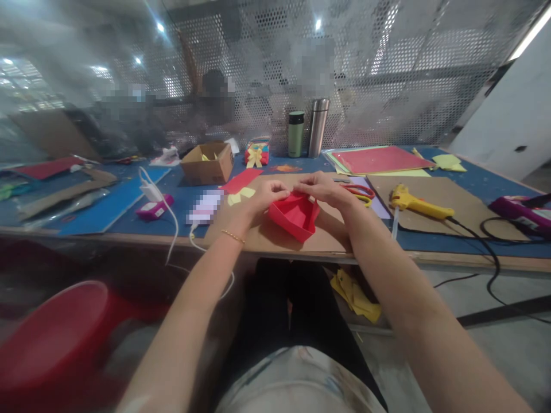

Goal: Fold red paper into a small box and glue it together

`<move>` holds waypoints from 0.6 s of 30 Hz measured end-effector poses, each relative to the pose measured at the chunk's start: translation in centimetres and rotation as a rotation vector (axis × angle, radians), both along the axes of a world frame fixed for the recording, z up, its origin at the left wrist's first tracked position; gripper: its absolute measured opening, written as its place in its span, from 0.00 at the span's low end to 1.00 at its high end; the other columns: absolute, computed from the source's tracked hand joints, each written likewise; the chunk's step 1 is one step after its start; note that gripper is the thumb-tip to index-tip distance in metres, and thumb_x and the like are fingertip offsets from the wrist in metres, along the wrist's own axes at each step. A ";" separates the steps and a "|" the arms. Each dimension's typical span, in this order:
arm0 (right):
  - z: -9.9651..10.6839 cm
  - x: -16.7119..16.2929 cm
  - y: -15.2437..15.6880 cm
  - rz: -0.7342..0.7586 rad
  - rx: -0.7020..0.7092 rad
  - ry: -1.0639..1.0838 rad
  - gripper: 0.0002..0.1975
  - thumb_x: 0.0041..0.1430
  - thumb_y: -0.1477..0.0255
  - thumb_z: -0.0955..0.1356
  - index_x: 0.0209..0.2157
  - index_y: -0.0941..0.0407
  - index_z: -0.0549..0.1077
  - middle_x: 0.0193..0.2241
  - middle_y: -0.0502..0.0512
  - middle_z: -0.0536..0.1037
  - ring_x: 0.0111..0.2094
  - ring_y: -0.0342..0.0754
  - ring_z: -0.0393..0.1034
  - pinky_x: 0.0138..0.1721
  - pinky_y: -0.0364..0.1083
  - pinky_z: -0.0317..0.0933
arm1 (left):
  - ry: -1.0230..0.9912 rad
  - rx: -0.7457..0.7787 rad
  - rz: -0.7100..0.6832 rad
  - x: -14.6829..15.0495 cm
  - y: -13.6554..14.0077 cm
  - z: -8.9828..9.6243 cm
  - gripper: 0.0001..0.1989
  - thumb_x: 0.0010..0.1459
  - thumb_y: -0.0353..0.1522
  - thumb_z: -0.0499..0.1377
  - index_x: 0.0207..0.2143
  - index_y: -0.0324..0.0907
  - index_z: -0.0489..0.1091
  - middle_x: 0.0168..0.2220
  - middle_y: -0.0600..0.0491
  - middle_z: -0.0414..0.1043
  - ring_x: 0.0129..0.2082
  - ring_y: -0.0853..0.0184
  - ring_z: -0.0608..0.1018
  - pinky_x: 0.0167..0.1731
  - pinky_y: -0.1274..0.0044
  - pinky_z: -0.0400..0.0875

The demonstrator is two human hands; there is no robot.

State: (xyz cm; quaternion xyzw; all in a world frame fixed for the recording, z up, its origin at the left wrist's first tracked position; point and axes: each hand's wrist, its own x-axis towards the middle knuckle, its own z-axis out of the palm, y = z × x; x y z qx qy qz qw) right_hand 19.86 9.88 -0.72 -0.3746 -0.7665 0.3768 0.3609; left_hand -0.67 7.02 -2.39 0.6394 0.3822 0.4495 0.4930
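Note:
A red folded-paper box, with its hollow side towards me, rests on a brown cardboard sheet at the table's front edge. My left hand pinches its far left rim. On the far right rim, the fingers of my right hand are closed as well. Just right of that hand lie scissors with red and yellow handles, partly hidden. Behind my left hand are a pale yellow paper piece and a strip of red paper.
A yellow glue gun with a black cord lies right on another cardboard sheet. At the back stand a small carton, a green tumbler and a steel flask. A white cable hangs over the edge, near a red stool.

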 end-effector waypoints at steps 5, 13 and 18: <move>0.3 0.3 -0.3 -0.002 -0.012 0.034 0.23 0.54 0.50 0.72 0.23 0.56 0.76 0.23 0.54 0.75 0.25 0.44 0.64 0.29 0.46 0.58 | 0.028 -0.026 0.016 0.2 -0.7 0.5 0.07 0.54 0.33 0.68 0.29 0.39 0.75 0.30 0.54 0.73 0.28 0.71 0.72 0.28 0.79 0.64; 1.0 0.4 -1.1 0.059 -0.067 -0.052 0.19 0.46 0.55 0.74 0.21 0.55 0.70 0.21 0.47 0.67 0.25 0.41 0.57 0.27 0.44 0.48 | 0.025 -0.006 0.009 -0.1 -0.7 0.4 0.07 0.55 0.33 0.68 0.31 0.39 0.75 0.34 0.52 0.76 0.31 0.70 0.75 0.30 0.78 0.67; 0.7 0.2 -0.8 0.066 -0.044 -0.054 0.15 0.45 0.57 0.71 0.23 0.55 0.73 0.22 0.48 0.69 0.26 0.42 0.58 0.28 0.44 0.49 | 0.055 0.005 -0.013 -0.1 -0.6 0.3 0.07 0.56 0.33 0.67 0.31 0.39 0.75 0.32 0.54 0.74 0.30 0.71 0.74 0.29 0.79 0.65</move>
